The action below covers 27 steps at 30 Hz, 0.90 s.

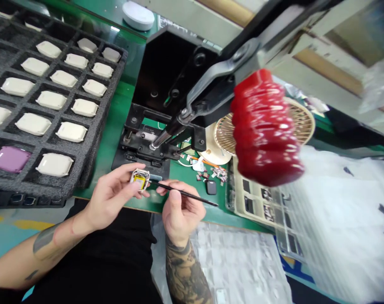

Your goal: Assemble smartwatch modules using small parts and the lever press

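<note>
A small white case (140, 180) with a yellow part inside is held between the thumb and fingers of my left hand (111, 196), its open side facing up. My right hand (182, 207) grips a thin black stick-like tool (194, 197) between thumb and fingers. The tool's left end points at the right edge of the case; whether it touches cannot be made out. Just beyond both hands stands a black press (147, 154) with a red ribbed handle (264, 131) hanging at the upper right.
Foam trays (98, 122) at the left hold several white cases and a purple one (10, 159). Right of the press lie small loose parts (219, 173), a black square piece (211, 187), a fan (223, 135) and a compartment box (257, 211). Plastic sheets (344, 211) cover the right.
</note>
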{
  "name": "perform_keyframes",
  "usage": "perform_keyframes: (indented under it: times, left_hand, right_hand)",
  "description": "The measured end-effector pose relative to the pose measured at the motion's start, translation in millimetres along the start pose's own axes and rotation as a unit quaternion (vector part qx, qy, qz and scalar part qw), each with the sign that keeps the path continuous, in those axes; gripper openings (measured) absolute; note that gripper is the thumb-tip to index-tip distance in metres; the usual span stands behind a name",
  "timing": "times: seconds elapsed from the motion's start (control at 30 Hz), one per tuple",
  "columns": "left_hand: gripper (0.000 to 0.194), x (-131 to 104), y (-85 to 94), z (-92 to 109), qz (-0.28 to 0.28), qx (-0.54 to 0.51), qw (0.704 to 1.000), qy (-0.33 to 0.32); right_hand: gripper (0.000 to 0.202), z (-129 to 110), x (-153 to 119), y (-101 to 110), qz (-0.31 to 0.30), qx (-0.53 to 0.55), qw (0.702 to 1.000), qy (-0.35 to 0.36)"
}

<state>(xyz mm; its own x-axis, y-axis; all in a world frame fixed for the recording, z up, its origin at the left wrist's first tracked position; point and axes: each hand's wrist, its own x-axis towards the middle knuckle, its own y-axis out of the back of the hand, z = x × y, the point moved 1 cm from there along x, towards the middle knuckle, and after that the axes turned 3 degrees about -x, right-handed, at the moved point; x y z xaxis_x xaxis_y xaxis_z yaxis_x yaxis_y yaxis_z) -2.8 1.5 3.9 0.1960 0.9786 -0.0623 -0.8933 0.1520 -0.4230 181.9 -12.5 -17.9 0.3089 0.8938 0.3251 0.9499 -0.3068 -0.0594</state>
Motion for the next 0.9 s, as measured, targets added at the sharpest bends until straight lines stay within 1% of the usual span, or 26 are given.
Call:
perform_keyframes:
  times: [0.1, 0.17, 0.2, 0.23, 0.27, 0.33, 0.37, 0.4, 0.43, 0.47, 0.5, 0.53, 0.57, 0.6, 0.63, 0.67, 0.7, 0.73, 0.77, 0.8, 0.83, 0.87, 0.9]
  left_hand:
    - [0.045, 5.7, 3.2, 4.0, 0.017, -0.031, 0.998, 0.054]
    - [0.044, 9.5, 3.7, 5.8, 0.031, -0.006, 0.995, 0.098]
    - [0.043, 10.8, 3.3, 6.1, 0.032, 0.016, 0.994, 0.106]
    - [0.044, 11.6, 2.5, 5.9, 0.029, 0.040, 0.994, 0.102]
    - [0.044, 11.9, 1.5, 5.0, 0.020, 0.066, 0.993, 0.094]
    - [0.047, 10.8, -0.2, 0.9, 0.000, 0.119, 0.990, 0.073]
    - [0.051, 9.9, -0.4, -2.3, -0.010, 0.142, 0.988, 0.065]
    - [0.055, 8.8, -0.2, -6.0, -0.020, 0.160, 0.985, 0.060]
    - [0.058, 7.8, 0.7, -10.2, -0.029, 0.177, 0.982, 0.059]
    - [0.060, 6.9, 2.2, -14.6, -0.034, 0.193, 0.979, 0.058]
    - [0.059, 5.9, 4.3, -18.7, -0.037, 0.214, 0.975, 0.056]
    - [0.056, 4.9, 6.8, -22.4, -0.037, 0.239, 0.969, 0.050]
    - [0.051, 3.8, 9.6, -25.4, -0.034, 0.267, 0.962, 0.041]
    - [0.047, 2.6, 12.4, -27.6, -0.030, 0.290, 0.956, 0.030]
    - [0.043, 1.4, 15.1, -29.0, -0.026, 0.307, 0.951, 0.020]
    - [0.041, 0.3, 17.6, -29.6, -0.023, 0.316, 0.948, 0.012]
    - [0.039, -0.6, 19.7, -29.7, -0.022, 0.319, 0.947, 0.007]
    - [0.039, -1.2, 21.5, -29.3, -0.023, 0.320, 0.947, 0.003]
    - [0.038, -1.4, 22.8, -28.6, -0.025, 0.322, 0.947, 0.001]
    - [0.038, -1.1, 23.7, -27.9, -0.026, 0.327, 0.945, -0.002]
    - [0.039, -0.6, 24.1, -27.2, -0.024, 0.337, 0.941, -0.006]
    - [0.039, 0.2, 24.2, -26.5, -0.019, 0.349, 0.937, -0.011]
    - [0.040, 1.1, 23.9, -25.9, -0.013, 0.359, 0.933, -0.016]
  right_hand:
    - [0.014, -11.4, -5.3, 4.2, -0.057, 0.044, 0.997, -0.004]
    - [0.016, -27.7, -5.9, 17.8, -0.084, 0.075, 0.994, 0.006]
    - [0.017, -38.1, -3.9, 30.0, -0.087, 0.080, 0.993, 0.018]
    - [0.020, -49.7, 0.1, 46.5, -0.084, 0.079, 0.993, 0.035]
    - [0.024, -62.0, 6.1, 67.4, -0.072, 0.071, 0.993, 0.057]
    - [0.035, -85.1, 24.8, 120.0, -0.031, 0.027, 0.994, 0.103]
    - [0.041, -94.2, 37.4, 149.2, -0.005, -0.015, 0.993, 0.113]
    - [0.047, -100.9, 51.9, 178.5, 0.032, -0.075, 0.989, 0.122]
    - [0.049, -104.7, 67.7, 206.1, 0.091, -0.145, 0.977, 0.125]
    - [0.043, -105.6, 83.7, 229.9, 0.140, -0.173, 0.967, 0.127]
    - [0.032, -104.2, 98.7, 248.4, 0.189, -0.189, 0.953, 0.142]
    - [0.028, -100.9, 110.9, 261.0, 0.257, -0.222, 0.927, 0.159]
    - [0.030, -96.0, 119.0, 266.9, 0.317, -0.250, 0.899, 0.169]
    - [0.035, -90.2, 122.2, 265.9, 0.361, -0.276, 0.873, 0.178]
    - [0.038, -84.0, 120.1, 258.8, 0.387, -0.303, 0.850, 0.187]
    - [0.037, -77.7, 113.1, 246.7, 0.392, -0.326, 0.837, 0.200]
    - [0.032, -71.6, 102.2, 230.6, 0.369, -0.347, 0.834, 0.219]
    - [0.025, -65.8, 88.9, 211.9, 0.326, -0.371, 0.833, 0.249]
    - [0.021, -60.2, 74.9, 192.0, 0.258, -0.393, 0.836, 0.283]
    - [0.025, -54.3, 61.8, 171.7, 0.154, -0.414, 0.838, 0.320]
    - [0.030, -48.2, 50.3, 152.6, 0.043, -0.434, 0.828, 0.353]
    - [0.033, -41.7, 41.5, 135.8, -0.061, -0.453, 0.807, 0.375]
    - [0.032, -35.1, 35.6, 121.8, -0.146, -0.473, 0.778, 0.386]
